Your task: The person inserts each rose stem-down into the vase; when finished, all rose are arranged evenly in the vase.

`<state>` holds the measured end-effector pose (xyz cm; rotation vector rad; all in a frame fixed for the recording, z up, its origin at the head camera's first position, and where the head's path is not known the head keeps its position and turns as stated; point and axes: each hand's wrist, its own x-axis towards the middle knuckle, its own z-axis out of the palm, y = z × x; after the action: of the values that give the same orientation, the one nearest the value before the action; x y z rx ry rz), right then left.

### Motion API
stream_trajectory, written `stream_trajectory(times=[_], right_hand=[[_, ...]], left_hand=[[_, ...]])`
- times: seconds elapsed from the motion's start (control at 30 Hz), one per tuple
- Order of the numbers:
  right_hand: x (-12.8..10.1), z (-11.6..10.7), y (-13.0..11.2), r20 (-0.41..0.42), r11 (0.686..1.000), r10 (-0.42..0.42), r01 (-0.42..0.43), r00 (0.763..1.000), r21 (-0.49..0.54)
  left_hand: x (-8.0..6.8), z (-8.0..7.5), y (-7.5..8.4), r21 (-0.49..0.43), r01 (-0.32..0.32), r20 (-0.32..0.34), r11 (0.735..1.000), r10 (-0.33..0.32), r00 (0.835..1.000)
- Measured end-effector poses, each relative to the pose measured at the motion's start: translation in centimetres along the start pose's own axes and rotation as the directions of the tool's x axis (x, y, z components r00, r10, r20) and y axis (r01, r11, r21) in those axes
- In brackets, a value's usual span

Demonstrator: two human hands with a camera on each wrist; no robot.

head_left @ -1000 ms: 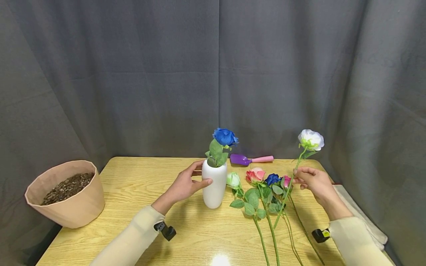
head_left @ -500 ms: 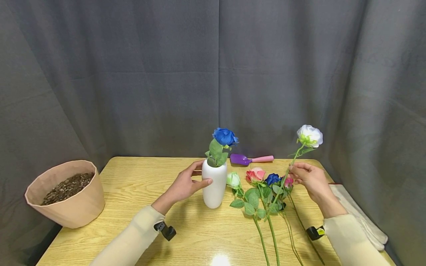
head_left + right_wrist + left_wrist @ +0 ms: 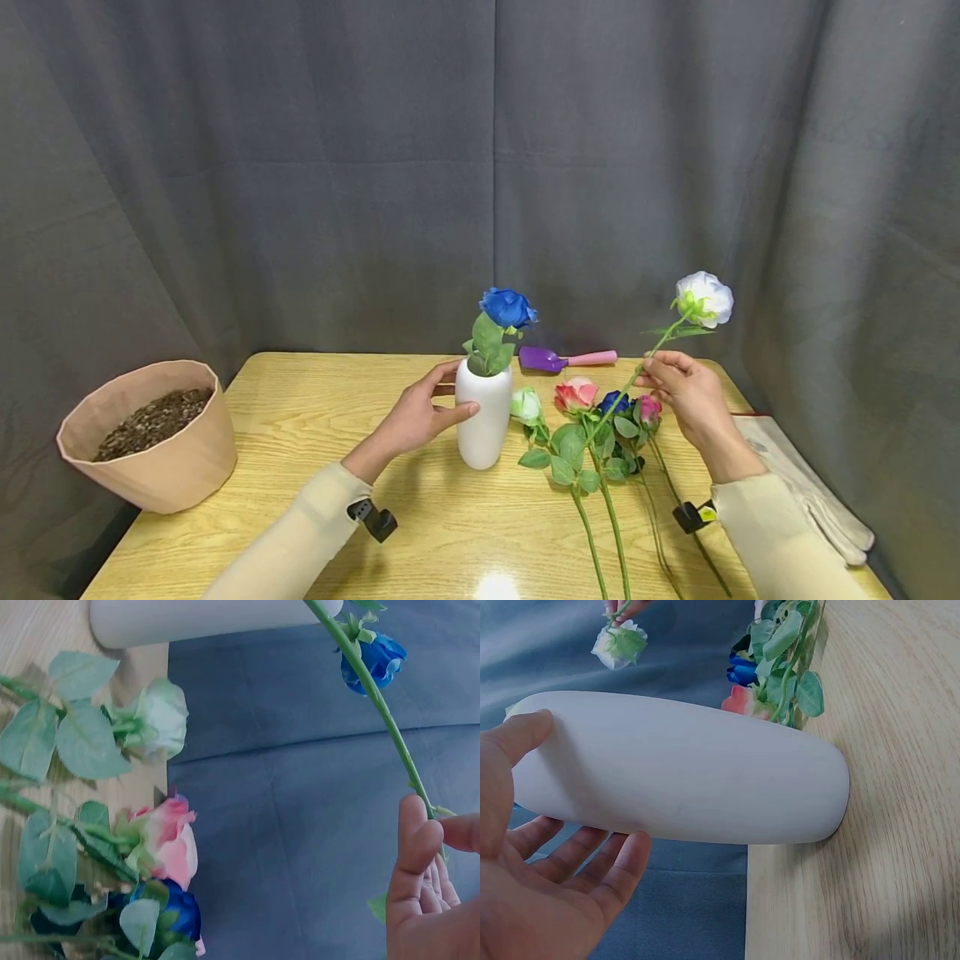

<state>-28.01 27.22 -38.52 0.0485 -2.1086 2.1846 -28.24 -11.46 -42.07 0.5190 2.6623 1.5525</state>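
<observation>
A white vase (image 3: pixel 483 413) stands upright on the wooden table (image 3: pixel 322 417) with a blue rose (image 3: pixel 507 307) in it. My left hand (image 3: pixel 420 414) wraps its thumb and fingers around the vase (image 3: pixel 682 780) from the left. My right hand (image 3: pixel 678 387) pinches the green stem (image 3: pixel 375 701) of a white rose (image 3: pixel 703 298), lifted above the table with its bloom up and to the right. Below it lie a pale green rose (image 3: pixel 526 406), a pink rose (image 3: pixel 576 394), another blue rose (image 3: pixel 613 402) and a small magenta bud (image 3: pixel 648 409).
A tan pot of dark soil (image 3: pixel 146 433) sits at the table's left edge. A purple trowel with a pink handle (image 3: pixel 566 359) lies behind the flowers. White gloves (image 3: pixel 806 487) lie at the right edge. A grey curtain (image 3: pixel 300 167) closes the back.
My right hand has lifted the white rose higher and drawn its stem up and leftward, off the pile. My left hand has stayed on the vase.
</observation>
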Motion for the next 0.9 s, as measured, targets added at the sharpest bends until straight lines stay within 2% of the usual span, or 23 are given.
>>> stream_trajectory(times=[0.4,0.9], right_hand=[[0.2,1.7,-0.8,-0.031,0.998,-0.028,0.029,0.999,0.058],[0.0,3.4,-1.6,-0.081,0.958,-0.079,0.098,0.994,0.268]], left_hand=[[-0.1,0.0,0.2,-0.003,0.003,0.007,1.000,-0.003,1.000],[-0.1,0.0,0.3,-0.002,0.007,0.003,1.000,-0.007,1.000]])
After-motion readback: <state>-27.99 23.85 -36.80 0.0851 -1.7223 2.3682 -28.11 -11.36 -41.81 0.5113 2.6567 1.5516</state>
